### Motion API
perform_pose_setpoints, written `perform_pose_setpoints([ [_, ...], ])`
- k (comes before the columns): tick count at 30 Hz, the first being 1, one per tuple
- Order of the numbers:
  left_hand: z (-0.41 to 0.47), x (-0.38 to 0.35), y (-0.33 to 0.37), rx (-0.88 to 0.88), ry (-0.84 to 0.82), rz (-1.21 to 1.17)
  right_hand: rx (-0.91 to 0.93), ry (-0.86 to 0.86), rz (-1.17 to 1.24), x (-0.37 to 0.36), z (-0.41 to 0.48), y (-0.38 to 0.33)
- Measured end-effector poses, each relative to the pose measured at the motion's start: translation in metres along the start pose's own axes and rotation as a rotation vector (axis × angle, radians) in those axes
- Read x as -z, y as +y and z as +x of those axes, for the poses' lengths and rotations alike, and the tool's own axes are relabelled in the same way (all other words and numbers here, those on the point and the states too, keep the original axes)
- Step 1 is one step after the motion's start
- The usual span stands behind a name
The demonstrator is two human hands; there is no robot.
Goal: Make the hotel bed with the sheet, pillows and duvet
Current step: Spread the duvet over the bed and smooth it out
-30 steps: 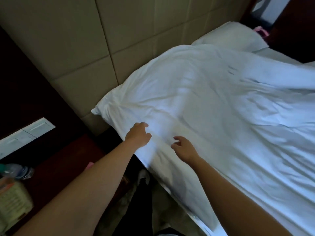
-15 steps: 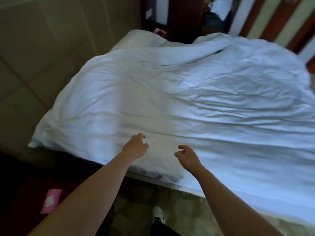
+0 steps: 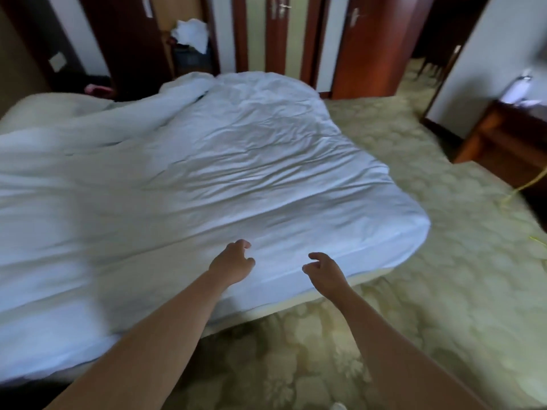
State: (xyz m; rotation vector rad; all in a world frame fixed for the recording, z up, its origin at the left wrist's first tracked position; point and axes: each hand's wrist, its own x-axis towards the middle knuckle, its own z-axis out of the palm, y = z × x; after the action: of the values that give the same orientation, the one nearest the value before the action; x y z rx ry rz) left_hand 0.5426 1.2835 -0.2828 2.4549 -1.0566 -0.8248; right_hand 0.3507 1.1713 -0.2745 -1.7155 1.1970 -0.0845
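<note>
2 loosely curled hands (image 3: 233,263) (image 3: 325,272) at duvet (image 3: 236,161) edge

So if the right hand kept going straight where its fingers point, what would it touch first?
Probably the white duvet, close to its near edge. The right hand hangs loosely curled by that edge, though the gap is hard to judge.

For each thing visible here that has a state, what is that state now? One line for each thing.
duvet: spread out, wrinkled, bunched at the far side.
pillow: lying flat at the far left, uncovered.
left hand: open, fingers loosely curled, holding nothing.
right hand: open, fingers loosely curled, holding nothing.
white linen: crumpled heap at the back.
</note>
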Motion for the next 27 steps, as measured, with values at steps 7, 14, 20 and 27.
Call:
perform_pose_setpoints([
  [7,0.066,-0.087,0.168,-0.132,-0.076,0.056,-0.066,0.153,0.066,0.161,0.042,0.077],
  [14,0.125,-0.155,0.292,-0.204,-0.139,0.092,-0.158,0.246,0.099,0.286,0.092,0.133],
  [20,0.21,-0.189,0.362,-0.223,-0.189,0.136,-0.192,0.226,0.102,0.346,0.177,0.154],
  [27,0.345,-0.225,0.436,-0.182,-0.273,0.131,-0.245,0.216,0.039,0.42,0.307,0.179],
])
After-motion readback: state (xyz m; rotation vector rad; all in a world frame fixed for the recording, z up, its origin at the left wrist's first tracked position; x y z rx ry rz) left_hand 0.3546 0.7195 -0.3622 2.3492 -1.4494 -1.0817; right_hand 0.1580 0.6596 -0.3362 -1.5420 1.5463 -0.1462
